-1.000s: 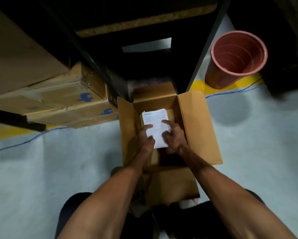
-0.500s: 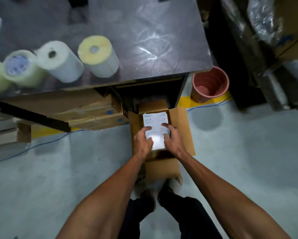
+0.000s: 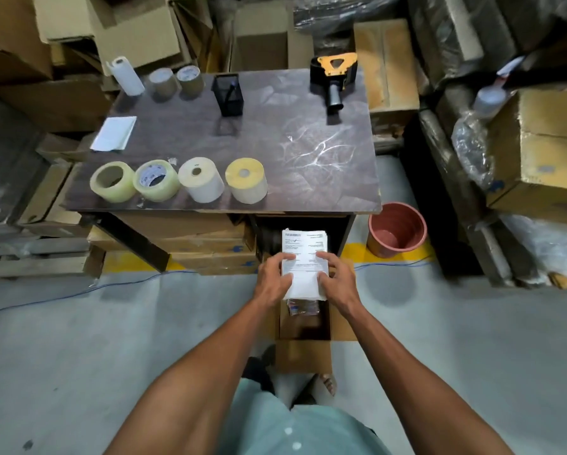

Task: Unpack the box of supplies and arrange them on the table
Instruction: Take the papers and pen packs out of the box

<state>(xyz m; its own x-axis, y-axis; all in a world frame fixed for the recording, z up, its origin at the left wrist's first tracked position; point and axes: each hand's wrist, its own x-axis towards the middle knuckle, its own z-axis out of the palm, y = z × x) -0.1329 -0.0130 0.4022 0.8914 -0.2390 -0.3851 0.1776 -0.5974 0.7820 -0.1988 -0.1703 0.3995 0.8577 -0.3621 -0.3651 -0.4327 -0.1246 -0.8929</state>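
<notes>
A stack of white printed papers (image 3: pixel 304 247) is lifted above the open cardboard box (image 3: pixel 303 354) on the floor. My left hand (image 3: pixel 272 277) grips the stack's left edge and my right hand (image 3: pixel 336 279) grips its right edge. Something coloured (image 3: pixel 302 307) still lies inside the box. Just ahead stands the dark table (image 3: pixel 308 146). On it are several tape and label rolls (image 3: pixel 177 180) along the near edge, two brown tape rolls (image 3: pixel 175 81), a white roll (image 3: pixel 124 75), a paper sheet (image 3: pixel 114 133), a black mesh pen holder (image 3: pixel 228 95) and a yellow-black tape dispenser (image 3: pixel 334 75).
A pink bucket (image 3: pixel 396 229) stands on the floor right of the table. Cardboard boxes (image 3: pixel 190 238) are piled under the table and all around it. A blue cable (image 3: pixel 78 292) runs across the grey floor. Wrapped goods (image 3: pixel 472 146) crowd the right side.
I have risen from a crouch, so the view now takes in the whole table top. Both hands have lifted the paper stack up out of the box.
</notes>
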